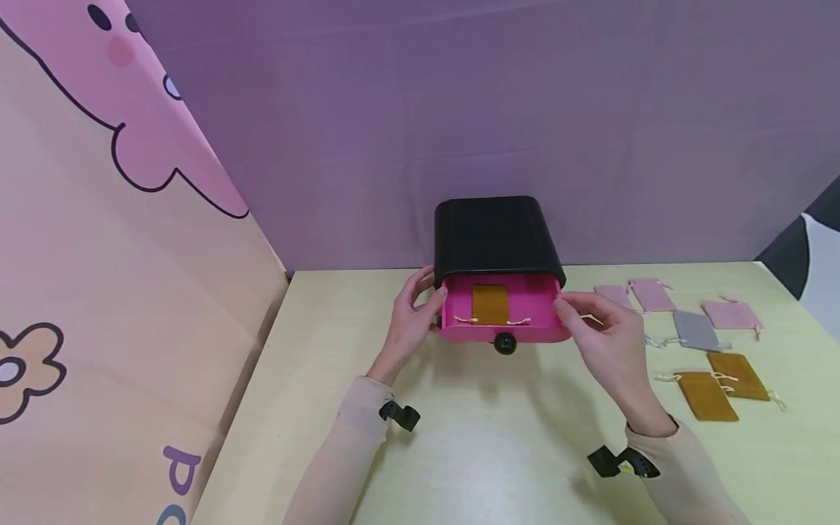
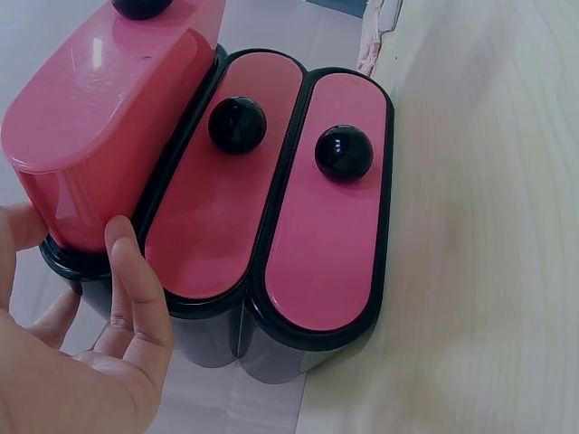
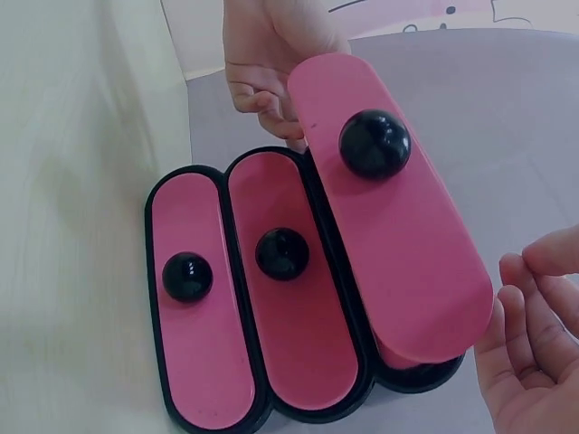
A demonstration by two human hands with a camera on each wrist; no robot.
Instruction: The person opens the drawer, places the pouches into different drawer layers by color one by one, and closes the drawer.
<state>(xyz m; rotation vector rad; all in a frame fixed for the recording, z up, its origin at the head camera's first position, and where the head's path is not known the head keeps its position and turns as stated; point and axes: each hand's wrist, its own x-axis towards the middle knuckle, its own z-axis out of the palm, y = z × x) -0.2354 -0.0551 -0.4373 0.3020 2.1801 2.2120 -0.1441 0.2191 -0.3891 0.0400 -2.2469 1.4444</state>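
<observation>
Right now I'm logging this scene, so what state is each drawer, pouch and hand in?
Top drawer: partly pulled out
Middle drawer: shut
Bottom drawer: shut
Mustard pouch in top drawer: flat
Other mustard pouches: flat
Gray pouch: flat
Pink pouches: flat
Left hand: at top drawer's left end
Right hand: at its right end

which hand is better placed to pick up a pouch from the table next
Probably the right hand: the loose pouches lie just beside it, on its own side. The left hand is at the open drawer's left end, farther away.
</observation>
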